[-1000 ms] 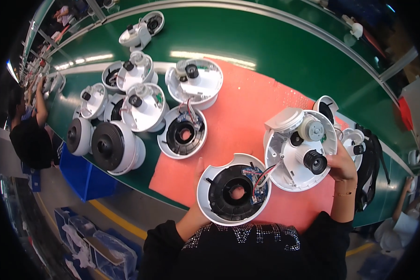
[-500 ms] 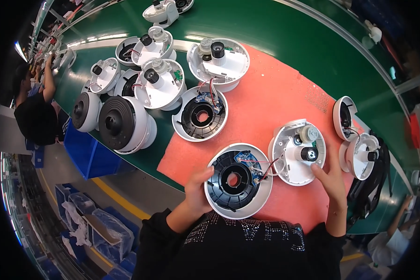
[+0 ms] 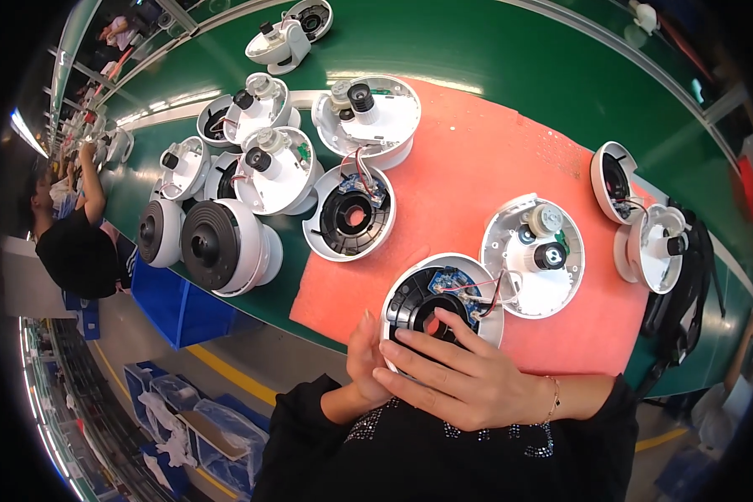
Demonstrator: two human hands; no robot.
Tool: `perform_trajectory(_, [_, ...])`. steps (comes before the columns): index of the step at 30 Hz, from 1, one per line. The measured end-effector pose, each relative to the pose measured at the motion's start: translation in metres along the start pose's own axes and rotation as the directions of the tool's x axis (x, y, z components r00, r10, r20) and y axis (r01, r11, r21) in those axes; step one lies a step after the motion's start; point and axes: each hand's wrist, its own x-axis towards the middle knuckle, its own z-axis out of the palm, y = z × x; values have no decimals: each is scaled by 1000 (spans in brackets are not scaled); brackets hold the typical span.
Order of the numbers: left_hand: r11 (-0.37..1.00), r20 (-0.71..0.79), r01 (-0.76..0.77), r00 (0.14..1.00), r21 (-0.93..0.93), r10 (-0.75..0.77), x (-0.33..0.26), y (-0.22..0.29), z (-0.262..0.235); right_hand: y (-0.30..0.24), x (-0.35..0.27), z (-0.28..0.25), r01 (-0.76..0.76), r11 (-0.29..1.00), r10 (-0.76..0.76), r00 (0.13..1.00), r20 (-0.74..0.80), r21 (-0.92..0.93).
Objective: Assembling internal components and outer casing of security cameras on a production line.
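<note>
A round white housing shell [image 3: 495,322] with a black plastic inner part lies tilted in front of me, a blue circuit board [image 3: 453,284] inside it. My left hand [image 3: 362,360] is closed against the shell's left rim. Stretched across its near side is my right hand [image 3: 464,378], fingers slightly apart and tips over the black hub; it covers the shell's lower part. Red, black and white wires run from the board to a white camera half [image 3: 531,280], which rests to the right with its black lens facing up. Neither hand touches that half.
An orange foam mat [image 3: 468,180] covers part of the green bench [image 3: 443,38]. Several opened camera housings [image 3: 272,180] crowd the left, and another opened unit [image 3: 663,251] stands at the right beside a black bag [image 3: 686,314]. Blue bins [image 3: 180,309] are below; a person [image 3: 75,251] is at far left.
My right hand has left the white camera half and moved left over the black inside of the shell. My left thumb has come off the shell's inner face. The view has shifted slightly.
</note>
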Motion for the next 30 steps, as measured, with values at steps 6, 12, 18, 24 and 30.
perform_trajectory(6, [996,107,-82,991,-24,84,2,-5,16,2,-2,-4,32,999,-31,997,-75,13])
perform_trajectory(12, [702,15,1,1000,713,-17,28,2,50,6,-18,-32,-57,963,78,994,-71,264])
perform_trajectory(18, [606,137,-138,989,784,48,49,-8,27,19,-50,-67,-266,782,418,895,-157,564])
perform_trajectory(24, [2,324,-324,946,946,-1,64,-3,65,24,-88,-83,-407,835,488,858,-159,370])
perform_trajectory(30, [-110,366,-361,930,926,27,65,-11,69,30,-102,-84,-499,739,564,826,-11,452])
